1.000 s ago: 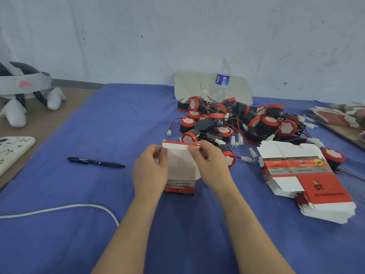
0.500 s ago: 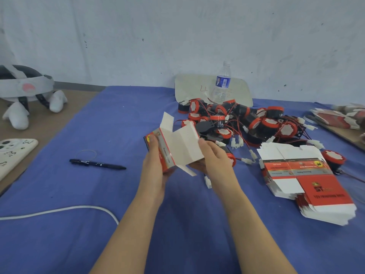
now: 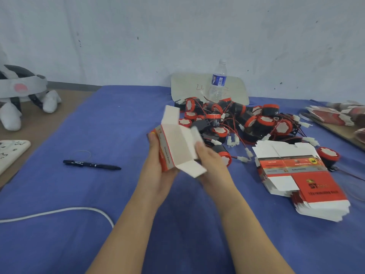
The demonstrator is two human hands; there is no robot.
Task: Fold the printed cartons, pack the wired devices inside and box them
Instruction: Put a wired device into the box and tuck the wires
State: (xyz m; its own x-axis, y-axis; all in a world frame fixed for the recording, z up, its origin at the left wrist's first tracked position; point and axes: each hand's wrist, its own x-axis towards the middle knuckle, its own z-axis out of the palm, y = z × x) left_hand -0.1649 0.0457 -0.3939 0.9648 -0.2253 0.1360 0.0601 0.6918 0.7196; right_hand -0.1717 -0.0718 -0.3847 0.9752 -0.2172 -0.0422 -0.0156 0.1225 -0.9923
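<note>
Carton (image 3: 177,143) half-folded, flaps open, held up over blue cloth (image 3: 118,119), just in front of wired-device pile (image 3: 237,123). L hand (image 3: 158,171) fingers curled round its left edge. R hand (image 3: 213,165) at right flap, blurred, can't tell grip. Flat carton stack (image 3: 296,175) to right.

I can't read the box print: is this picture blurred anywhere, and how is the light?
Head view: the right hand and the flap of the carton it meets are motion-blurred; head view: small print on the stack of flat cartons is too soft to read; head view: light is even, without glare.
</note>
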